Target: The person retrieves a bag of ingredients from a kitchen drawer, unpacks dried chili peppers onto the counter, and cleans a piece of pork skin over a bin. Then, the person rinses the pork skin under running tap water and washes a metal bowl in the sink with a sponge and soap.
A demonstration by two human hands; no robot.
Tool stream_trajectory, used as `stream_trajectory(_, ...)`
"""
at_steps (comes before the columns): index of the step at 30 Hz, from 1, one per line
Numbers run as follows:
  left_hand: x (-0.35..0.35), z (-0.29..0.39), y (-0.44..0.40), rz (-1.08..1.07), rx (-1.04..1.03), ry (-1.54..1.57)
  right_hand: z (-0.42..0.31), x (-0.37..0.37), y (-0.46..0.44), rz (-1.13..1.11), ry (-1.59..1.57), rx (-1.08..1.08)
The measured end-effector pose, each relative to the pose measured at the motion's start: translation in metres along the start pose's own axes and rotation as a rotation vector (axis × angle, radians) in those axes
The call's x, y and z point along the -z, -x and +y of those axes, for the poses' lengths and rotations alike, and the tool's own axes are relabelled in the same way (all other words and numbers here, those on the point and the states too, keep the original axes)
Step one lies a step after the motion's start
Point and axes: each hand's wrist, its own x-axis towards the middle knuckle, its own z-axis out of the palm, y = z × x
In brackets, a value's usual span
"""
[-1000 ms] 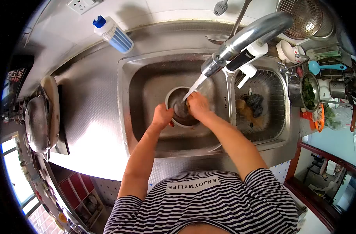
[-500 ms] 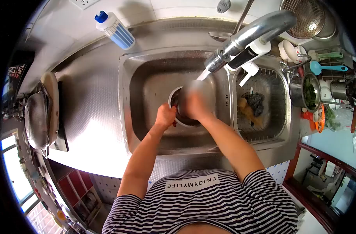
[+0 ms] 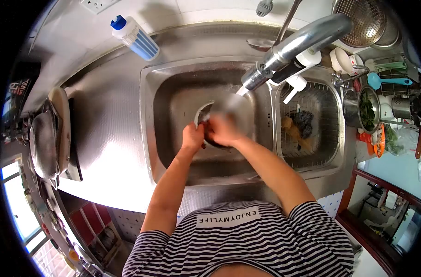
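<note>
A round metal bowl or pot (image 3: 200, 112) sits in the large sink basin (image 3: 173, 94), its pale rim showing at the left. My left hand (image 3: 192, 137) is closed over the near left side of that rim. Over the vessel's middle is my right hand (image 3: 223, 131), with its fingers smeared and partly hidden by a blurred patch. Whatever lies inside the vessel is too dark and covered to make out. From the tap (image 3: 254, 77), a short stream of water falls toward the vessel's far right side.
A smaller basin with a wire basket (image 3: 312, 159) adjoins on the right, holding a dark scrubber (image 3: 303, 122). A blue-capped bottle (image 3: 135, 38) stands behind the sink. Pans (image 3: 46, 138) lean at the left. A pot of greens (image 3: 367, 108) stands at the right.
Both hands have shifted slightly to the left with the vessel, and the right hand has come closer to the left one. Water still runs from the tap.
</note>
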Motion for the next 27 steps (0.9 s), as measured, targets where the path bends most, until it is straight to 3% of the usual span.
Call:
stream_trajectory(2,0.011,0.000,0.000,0.014,-0.058,0.000,-0.004,0.023,0.022,-0.203,0.137,0.042)
stream_trajectory(3,0.014,0.004,0.003,-0.046,-0.036,-0.070,0.012,0.023,0.021,-0.165,0.460,0.084)
stream_trajectory(5,0.009,0.002,0.003,-0.106,-0.031,-0.160,0.039,0.009,0.000,0.064,0.247,-0.032)
stream_trajectory(7,0.001,0.010,0.006,-0.173,0.022,-0.054,0.029,0.003,-0.013,0.270,-0.084,0.004)
stream_trajectory(10,0.014,0.009,0.003,-0.248,0.082,0.041,-0.016,0.013,0.007,0.243,-0.038,0.272)
stream_trajectory(12,0.019,0.009,0.002,-0.320,0.125,0.074,-0.051,0.030,0.022,0.388,0.040,0.459)
stream_trajectory(13,0.020,0.007,0.004,-0.391,0.119,0.118,-0.041,0.030,0.011,0.142,0.143,0.422)
stream_trajectory(15,0.022,0.008,0.001,-0.490,0.133,0.116,-0.044,0.051,-0.001,0.116,0.121,0.319)
stream_trajectory(17,0.024,0.008,0.004,-0.420,0.109,0.073,-0.010,0.047,-0.018,0.223,0.036,0.178)
stream_trajectory(19,0.023,0.007,0.004,-0.349,0.084,0.031,-0.007,0.043,-0.024,0.333,0.043,0.215)
stream_trajectory(21,0.017,0.004,0.002,-0.348,0.029,-0.058,-0.025,0.043,-0.007,0.377,0.336,0.322)
stream_trajectory(22,0.016,0.005,0.003,-0.347,0.030,-0.054,-0.037,0.042,-0.001,0.215,0.183,0.420)
stream_trajectory(24,0.015,0.006,0.011,-0.296,0.018,-0.140,-0.044,0.047,-0.001,0.140,0.301,0.500)
stream_trajectory(26,0.016,0.004,0.014,-0.298,-0.019,-0.148,-0.014,0.056,-0.015,0.055,0.037,0.193)
stream_trajectory(27,0.017,0.004,0.016,-0.210,-0.079,-0.113,-0.007,0.060,-0.017,0.138,-0.027,0.117)
